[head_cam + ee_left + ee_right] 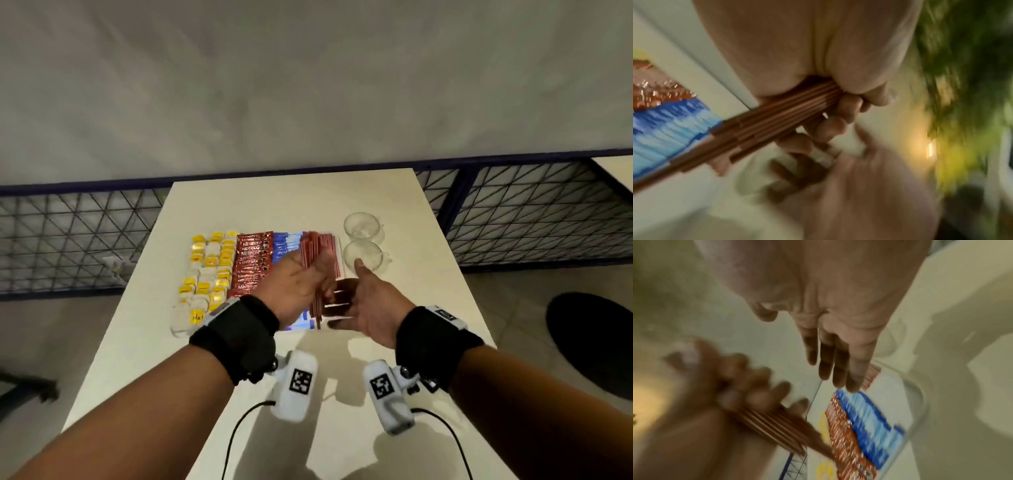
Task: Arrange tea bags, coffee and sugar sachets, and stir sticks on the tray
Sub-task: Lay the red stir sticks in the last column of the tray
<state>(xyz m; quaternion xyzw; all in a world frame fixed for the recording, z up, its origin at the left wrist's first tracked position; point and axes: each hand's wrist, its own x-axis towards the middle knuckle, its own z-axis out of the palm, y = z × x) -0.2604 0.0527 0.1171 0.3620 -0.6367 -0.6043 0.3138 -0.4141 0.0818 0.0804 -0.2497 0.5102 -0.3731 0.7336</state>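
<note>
A clear tray [178, 329] on the white table [281, 198] holds rows of yellow tea bags [209, 270], red coffee sachets [251, 263], blue sugar sachets [286, 245] and red stir sticks [334, 253] at its right end. Over the tray's near right part, my left hand [298, 287] grips a bundle of red stir sticks [777, 116], which points toward the tray. My right hand [363, 301] is open beside it, fingers straight, with its fingertips [838, 369] near the bundle. The wrist views are blurred.
Two clear glass cups [363, 226] [364, 257] stand just right of the tray, close to my right thumb. A dark wire-mesh rail [513, 212] runs behind the table. A black round object [589, 339] lies on the floor to the right.
</note>
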